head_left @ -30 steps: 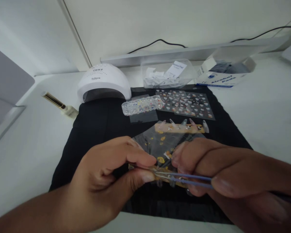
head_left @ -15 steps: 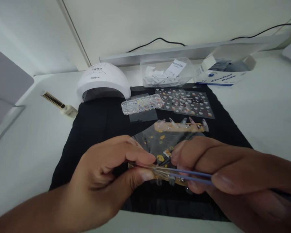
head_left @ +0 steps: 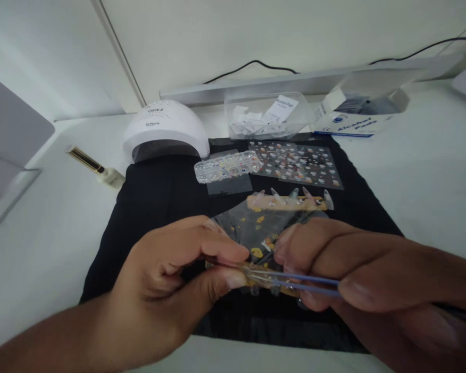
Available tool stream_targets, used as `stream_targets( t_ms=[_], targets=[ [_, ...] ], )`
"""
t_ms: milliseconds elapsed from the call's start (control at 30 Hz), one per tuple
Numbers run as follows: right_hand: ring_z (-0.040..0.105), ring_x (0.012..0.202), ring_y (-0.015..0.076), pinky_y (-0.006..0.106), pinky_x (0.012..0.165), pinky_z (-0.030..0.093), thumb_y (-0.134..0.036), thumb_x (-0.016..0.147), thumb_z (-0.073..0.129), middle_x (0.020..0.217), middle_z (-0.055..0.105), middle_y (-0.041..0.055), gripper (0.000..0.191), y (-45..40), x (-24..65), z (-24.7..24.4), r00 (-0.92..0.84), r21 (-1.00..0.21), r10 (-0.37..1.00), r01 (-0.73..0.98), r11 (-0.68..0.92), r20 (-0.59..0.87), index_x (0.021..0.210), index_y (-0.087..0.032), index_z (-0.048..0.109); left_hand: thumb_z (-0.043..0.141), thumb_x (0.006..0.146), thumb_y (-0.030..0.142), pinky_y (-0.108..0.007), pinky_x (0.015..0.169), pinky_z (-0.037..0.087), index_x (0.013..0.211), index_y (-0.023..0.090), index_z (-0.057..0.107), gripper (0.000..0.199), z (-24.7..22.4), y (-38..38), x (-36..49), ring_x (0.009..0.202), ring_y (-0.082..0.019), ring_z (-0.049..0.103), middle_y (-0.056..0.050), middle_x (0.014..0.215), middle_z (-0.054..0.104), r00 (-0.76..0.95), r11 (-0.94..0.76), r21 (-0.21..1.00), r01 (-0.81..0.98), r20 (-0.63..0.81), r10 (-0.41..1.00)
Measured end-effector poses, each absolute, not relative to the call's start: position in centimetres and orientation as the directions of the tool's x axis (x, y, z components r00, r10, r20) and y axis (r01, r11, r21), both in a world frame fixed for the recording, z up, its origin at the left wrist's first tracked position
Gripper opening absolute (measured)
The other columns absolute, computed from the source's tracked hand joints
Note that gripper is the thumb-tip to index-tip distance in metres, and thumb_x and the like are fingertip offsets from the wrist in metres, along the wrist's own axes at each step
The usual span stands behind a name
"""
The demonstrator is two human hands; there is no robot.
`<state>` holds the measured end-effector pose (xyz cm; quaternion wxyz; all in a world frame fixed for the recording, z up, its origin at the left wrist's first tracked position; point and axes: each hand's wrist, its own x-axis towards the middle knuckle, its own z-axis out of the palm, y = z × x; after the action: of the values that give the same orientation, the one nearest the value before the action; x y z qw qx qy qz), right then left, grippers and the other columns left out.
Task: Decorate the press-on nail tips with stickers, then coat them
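Observation:
My left hand (head_left: 178,269) is closed in a pinch, thumb against forefinger, on the near edge of a clear sticker sheet (head_left: 258,228) with yellow and orange designs. Purple tweezers (head_left: 310,282) are gripped in my right hand (head_left: 365,274), their pale tips meeting close to my left thumb. My right fingers also press near the sheet's right side; whether they grip it is hard to tell. Under the hands shows part of a tan nail stand (head_left: 289,291) with clear false nails, mostly covered. Beyond the sheet, another tan stand (head_left: 264,203) carries several pointed false nails.
A black cloth (head_left: 155,197) covers the table's middle. At the back stand a white nail lamp (head_left: 165,127), a clear tub (head_left: 233,127) of packets and an alcohol pad box (head_left: 345,122). A rhinestone case (head_left: 227,167), more sticker sheets (head_left: 314,163) and a bottle (head_left: 111,177) lie nearer.
Almost nothing differs. The tweezers' tips have shifted very slightly beside my left thumb; both hands keep their grip and place.

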<state>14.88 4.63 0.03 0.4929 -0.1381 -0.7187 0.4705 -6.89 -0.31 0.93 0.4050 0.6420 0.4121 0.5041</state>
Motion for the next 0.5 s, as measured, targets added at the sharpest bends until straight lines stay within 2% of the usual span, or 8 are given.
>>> stream_targets(
  t_ms=[167,267,333,433,500],
  targets=[
    [0.067,0.061,0.02,0.041,0.066,0.062,-0.043,0.103,0.05,0.065,0.069,0.003,0.031,4.8,14.9,0.0,-0.493,-0.789,0.624,-0.275,0.55,0.606,0.099,-0.031,0.079,0.078,0.081,0.006,-0.012,0.063,0.056,0.093,0.02,0.08,0.018,0.7,-0.3,-6.9,0.069,-0.009,0.07,0.0,0.079,0.074,0.112,-0.272,0.961,0.052,0.265,0.958],
    [0.068,0.064,0.0217,0.045,0.07,0.062,-0.045,0.105,0.044,0.068,0.07,0.0049,0.038,4.7,15.4,-0.5,-0.502,-0.804,0.632,-0.293,0.518,0.59,0.107,-0.027,0.078,0.078,0.081,0.004,-0.011,0.064,0.057,0.093,0.02,0.081,0.02,0.7,-0.4,-6.8,0.07,-0.008,0.07,0.001,0.08,0.074,0.11,-0.233,0.972,0.006,0.231,0.967],
    [0.069,0.067,0.0221,0.046,0.073,0.062,-0.044,0.105,0.047,0.073,0.073,0.0056,0.035,4.6,15.4,-0.5,-0.505,-0.806,0.632,-0.301,0.51,0.588,0.113,-0.027,0.077,0.078,0.081,0.003,-0.01,0.065,0.056,0.094,0.02,0.081,0.022,0.7,-0.4,-6.7,0.07,-0.007,0.069,0.001,0.079,0.073,0.109,-0.213,0.977,-0.023,0.215,0.971],
    [0.068,0.061,0.0187,0.041,0.071,0.062,-0.037,0.104,0.051,0.067,0.071,0.0031,0.029,4.7,14.8,0.0,-0.483,-0.805,0.649,-0.268,0.53,0.588,0.107,-0.029,0.079,0.078,0.079,-0.001,-0.009,0.065,0.057,0.093,0.022,0.081,0.027,0.9,-0.5,-6.6,0.069,-0.006,0.068,0.003,0.079,0.072,0.102,-0.164,0.985,-0.058,0.169,0.98],
    [0.066,0.056,0.0167,0.037,0.066,0.062,-0.037,0.105,0.049,0.06,0.068,0.0017,0.034,4.6,14.4,0.3,-0.435,-0.804,0.678,-0.26,0.535,0.592,0.098,-0.029,0.081,0.077,0.079,-0.002,-0.01,0.066,0.057,0.095,0.022,0.081,0.029,0.8,-0.5,-6.6,0.069,-0.006,0.068,0.003,0.079,0.072,0.103,-0.168,0.983,-0.071,0.174,0.979]
  ],
)
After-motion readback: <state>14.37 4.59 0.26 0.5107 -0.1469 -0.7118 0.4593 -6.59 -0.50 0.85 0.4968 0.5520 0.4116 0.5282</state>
